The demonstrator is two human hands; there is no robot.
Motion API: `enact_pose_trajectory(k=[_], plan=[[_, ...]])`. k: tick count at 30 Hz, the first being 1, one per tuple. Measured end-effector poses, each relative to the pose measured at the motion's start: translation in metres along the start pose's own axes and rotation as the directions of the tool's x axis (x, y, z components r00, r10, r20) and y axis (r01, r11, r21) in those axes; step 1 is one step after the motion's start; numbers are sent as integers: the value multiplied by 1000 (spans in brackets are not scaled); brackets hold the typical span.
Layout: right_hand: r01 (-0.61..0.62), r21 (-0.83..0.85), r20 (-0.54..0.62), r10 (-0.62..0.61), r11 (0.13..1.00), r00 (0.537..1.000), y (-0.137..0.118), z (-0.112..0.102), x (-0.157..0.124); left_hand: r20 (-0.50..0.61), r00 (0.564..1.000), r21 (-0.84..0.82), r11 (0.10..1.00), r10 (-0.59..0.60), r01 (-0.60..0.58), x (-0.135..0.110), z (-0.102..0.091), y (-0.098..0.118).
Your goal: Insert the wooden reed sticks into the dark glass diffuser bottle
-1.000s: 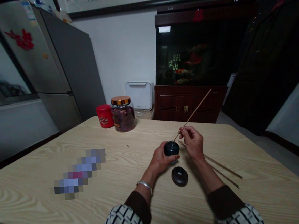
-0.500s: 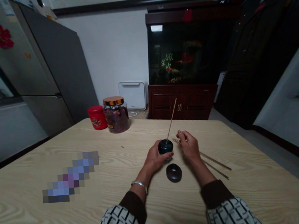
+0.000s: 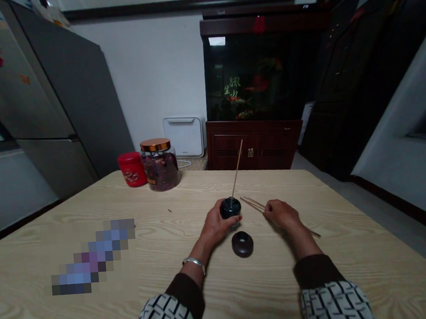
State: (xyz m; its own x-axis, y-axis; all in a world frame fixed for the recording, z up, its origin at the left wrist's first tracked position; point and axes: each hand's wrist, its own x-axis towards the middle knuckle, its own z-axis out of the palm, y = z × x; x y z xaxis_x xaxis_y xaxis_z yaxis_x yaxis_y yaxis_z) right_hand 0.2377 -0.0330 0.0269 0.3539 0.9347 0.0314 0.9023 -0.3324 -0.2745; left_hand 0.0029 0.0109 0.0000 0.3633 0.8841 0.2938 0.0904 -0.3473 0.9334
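Fingers of the left hand (image 3: 216, 226) clamp a dark round pot (image 3: 230, 208), a thin bamboo stick (image 3: 237, 170) standing nearly upright in its top. The right hand (image 3: 281, 214) lies over loose sticks (image 3: 254, 204) on the desk (image 3: 350, 247), its fingers together; whether it grips them is hard to tell. A dark ring-shaped piece (image 3: 242, 244) sits just below the pot.
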Motion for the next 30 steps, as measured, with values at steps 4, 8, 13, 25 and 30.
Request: enact_pose_trajectory(k=[4, 8, 13, 25, 30], plan=[[8, 0, -8, -8, 1000, 1000, -2, 0, -2, -3, 1000, 18, 1000, 9, -9, 1, 0, -2], [24, 20, -50, -23, 1000, 998, -5, -7, -6, -10, 1000, 6, 1000, 11, -11, 1, 1, -3], [193, 382, -463, 6, 904, 886, -10, -39, -9, -4, 1000, -21, 1000, 1, -2, 1, 1, -3], [605, 794, -553, 337, -64, 762, -63, -67, -24, -4, 1000, -27, 1000, -17, 17, -2, -1, 5], [647, 760, -638, 256, 58, 726, -81, -61, -19, -21, 1000, -21, 1000, -7, 6, -2, -1, 2]])
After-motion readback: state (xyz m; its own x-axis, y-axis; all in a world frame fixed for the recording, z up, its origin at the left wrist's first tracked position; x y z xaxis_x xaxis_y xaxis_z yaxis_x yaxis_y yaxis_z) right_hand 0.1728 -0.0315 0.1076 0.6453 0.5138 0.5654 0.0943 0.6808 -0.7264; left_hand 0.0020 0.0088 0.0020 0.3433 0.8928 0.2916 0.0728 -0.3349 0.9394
